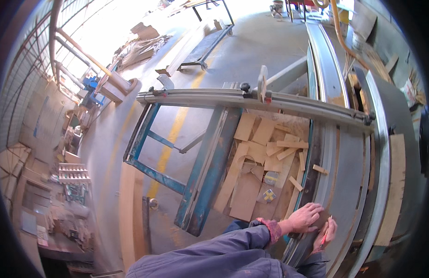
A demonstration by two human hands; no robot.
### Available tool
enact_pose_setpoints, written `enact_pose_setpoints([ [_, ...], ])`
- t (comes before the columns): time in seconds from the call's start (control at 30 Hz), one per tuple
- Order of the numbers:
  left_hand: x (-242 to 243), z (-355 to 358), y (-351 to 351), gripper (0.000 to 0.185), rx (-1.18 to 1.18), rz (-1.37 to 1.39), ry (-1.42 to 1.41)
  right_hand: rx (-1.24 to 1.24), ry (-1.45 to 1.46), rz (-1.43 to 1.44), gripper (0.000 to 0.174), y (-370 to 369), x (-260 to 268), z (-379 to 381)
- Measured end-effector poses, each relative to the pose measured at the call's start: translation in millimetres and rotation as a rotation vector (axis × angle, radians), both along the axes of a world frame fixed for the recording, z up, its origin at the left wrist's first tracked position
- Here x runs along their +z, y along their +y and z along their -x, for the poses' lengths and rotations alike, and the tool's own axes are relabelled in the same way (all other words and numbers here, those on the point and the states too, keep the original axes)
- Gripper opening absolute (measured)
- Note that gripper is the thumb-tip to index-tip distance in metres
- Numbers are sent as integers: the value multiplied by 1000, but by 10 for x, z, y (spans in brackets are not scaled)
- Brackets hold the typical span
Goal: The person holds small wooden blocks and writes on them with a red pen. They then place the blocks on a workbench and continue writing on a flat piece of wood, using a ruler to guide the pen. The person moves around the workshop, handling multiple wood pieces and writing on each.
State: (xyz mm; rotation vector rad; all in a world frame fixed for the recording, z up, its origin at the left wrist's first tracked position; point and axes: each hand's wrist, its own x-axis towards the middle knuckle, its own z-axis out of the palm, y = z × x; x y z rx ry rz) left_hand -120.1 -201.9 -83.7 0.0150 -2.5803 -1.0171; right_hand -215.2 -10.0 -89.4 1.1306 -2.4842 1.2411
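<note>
My left hand (306, 217) holds a small dark brown panel (324, 216) on the metal table of a sliding table saw (350, 156), fingers at its far edge and thumb near its lower side. Just right of it is my right hand (325, 234), holding a red pencil (324, 238) with its tip pointing up beside the panel. A small wood block (320, 169) lies on the sliding table above my hands. The panel is partly hidden by my fingers.
A metal fence (214, 95) with stops crosses beyond the hands. Wood offcuts, a tape roll (271, 178) and safety glasses lie on a lower board (287, 194) left of the sliding table. A teal outrigger frame (155, 173) extends left. A long board (391, 187) lies right.
</note>
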Motion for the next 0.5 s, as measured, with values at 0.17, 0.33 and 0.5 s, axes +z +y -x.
enact_pose_setpoints([
  [0.17, -62, 12, 42, 48, 16, -19, 88, -4, 116, -71, 29, -12, -203, 49],
  [0.33, -189, 107, 64, 46, 17, -43, 194, -87, 267, -97, 30, -370, -413, 159],
  [0.5, -222, 138, 32, 38, 36, 12, 388, -78, 282, -126, 30, -801, -260, 99],
])
